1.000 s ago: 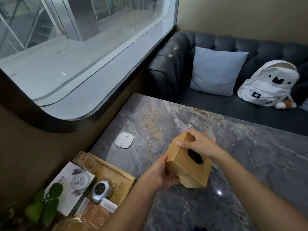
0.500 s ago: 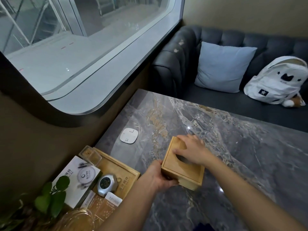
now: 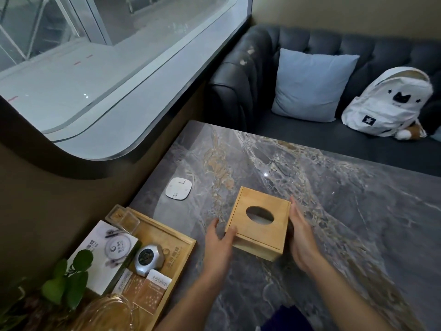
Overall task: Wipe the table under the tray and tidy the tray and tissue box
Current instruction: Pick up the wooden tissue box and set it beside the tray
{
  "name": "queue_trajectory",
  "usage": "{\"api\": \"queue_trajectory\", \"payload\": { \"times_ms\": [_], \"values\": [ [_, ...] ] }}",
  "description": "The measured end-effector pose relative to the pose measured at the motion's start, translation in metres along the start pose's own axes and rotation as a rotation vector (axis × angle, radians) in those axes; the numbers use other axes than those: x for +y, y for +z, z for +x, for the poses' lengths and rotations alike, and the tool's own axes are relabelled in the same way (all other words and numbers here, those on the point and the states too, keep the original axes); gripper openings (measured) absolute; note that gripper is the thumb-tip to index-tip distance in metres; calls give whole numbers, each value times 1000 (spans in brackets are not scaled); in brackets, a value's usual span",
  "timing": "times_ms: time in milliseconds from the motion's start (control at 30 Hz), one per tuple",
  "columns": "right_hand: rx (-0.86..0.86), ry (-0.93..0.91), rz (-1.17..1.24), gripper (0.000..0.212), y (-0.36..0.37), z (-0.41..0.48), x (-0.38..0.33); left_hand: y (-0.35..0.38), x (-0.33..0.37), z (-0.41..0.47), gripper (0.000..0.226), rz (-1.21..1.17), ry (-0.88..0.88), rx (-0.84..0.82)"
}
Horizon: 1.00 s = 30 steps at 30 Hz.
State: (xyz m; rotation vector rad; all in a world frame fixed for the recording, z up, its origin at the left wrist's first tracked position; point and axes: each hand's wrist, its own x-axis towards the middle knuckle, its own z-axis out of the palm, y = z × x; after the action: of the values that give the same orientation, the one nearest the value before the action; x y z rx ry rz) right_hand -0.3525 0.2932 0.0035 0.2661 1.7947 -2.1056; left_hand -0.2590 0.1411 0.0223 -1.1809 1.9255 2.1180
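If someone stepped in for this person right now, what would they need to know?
Left hand: open, fingers on the near-left corner of the tissue box.
Right hand: open, flat against the box's right side.
The tissue box stands upright on the marble table, oval opening facing up.
The wooden tray sits at the table's left edge, holding a silver device and packets.
No wiping cloth in view; whether the table has been wiped cannot be told.
Left: likely place the box neatly by the tray.
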Motion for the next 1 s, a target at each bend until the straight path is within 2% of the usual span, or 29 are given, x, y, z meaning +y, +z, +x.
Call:
{"api": "queue_trajectory", "payload": {
  "times_ms": [100, 233, 333, 467, 567, 667, 800, 1000],
  "values": [
    [-54, 51, 7, 46, 1, -3, 0, 4, -3, 0, 46, -199, -79, -133],
    [-39, 65, -42, 23, 3, -2, -16, 5, -2, 1, 35, -220, -76, -123],
    [-15, 74, -55, 20, 10, -3, -21, 2, 3, 1, 31, -239, -84, -112],
    [-29, 76, -56, 19, 33, -2, -31, -16, 20, 7, 28, -253, 27, -37],
    [-74, 34, -45, 20, 63, 4, -41, -36, 41, 13, 25, -304, 48, -3],
    [-141, 2, -52, 18, 101, 11, -47, -63, 60, 22, 25, -312, 38, 43],
    [-203, 14, -95, 28, 149, 20, -42, -101, 71, 34, 21, -362, -5, 100],
    [-238, 96, -120, 18, 191, 23, -20, -137, 71, 53, 31, -342, -95, 167]
  ]
}}
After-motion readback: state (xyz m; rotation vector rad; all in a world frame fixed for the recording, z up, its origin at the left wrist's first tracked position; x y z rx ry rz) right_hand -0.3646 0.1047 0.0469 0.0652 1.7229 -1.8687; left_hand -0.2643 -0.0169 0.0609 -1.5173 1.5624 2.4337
